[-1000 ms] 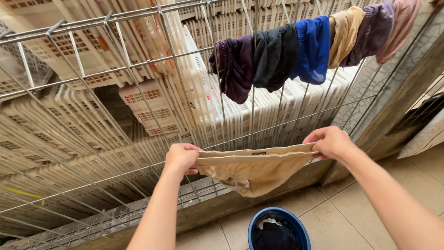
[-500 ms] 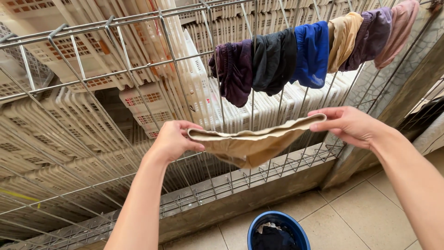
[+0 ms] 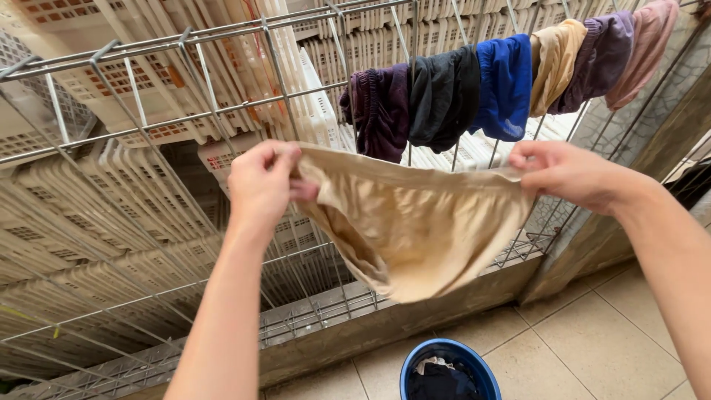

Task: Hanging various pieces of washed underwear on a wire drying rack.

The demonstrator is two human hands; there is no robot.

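Item: one beige, thin, smooth-fabric undergarment (image 3: pixel 404 230), held up and spread by its waistband between both hands, its body sagging below them and in front of the grey metal wire grille (image 3: pixel 185 118). Left hand (image 3: pixel 261 181): closed, fingers pinching the left end of the waistband. Right hand (image 3: pixel 566 174): closed likewise on the right end, fingers curled over the hem. Risk, as a judgement: the fabric looks damp and slack, so a loosened pinch at either end could let it swing down toward the tiled floor (image 3: pixel 592 348) or the round blue plastic bucket (image 3: pixel 448 370) directly below the hands; the loose cloth might also snag on the wire ends of the grille's lower shelf (image 3: pixel 326 315), which sits just beneath it. Above and beyond the right hand: a row of garments draped over a grille bar, namely a dark purple one (image 3: pixel 378 111), a black one (image 3: pixel 443 96), a bright blue one (image 3: pixel 503 85), a tan one (image 3: pixel 554 63), a mauve one (image 3: pixel 601 59) and a pink one (image 3: pixel 648 41). Beyond the grille: stacked cream plastic crates (image 3: pixel 118 222). The bucket holds dark and pale cloth. The upright wires stand between the hands and the crates; the bar to the left of the purple garment is bare.
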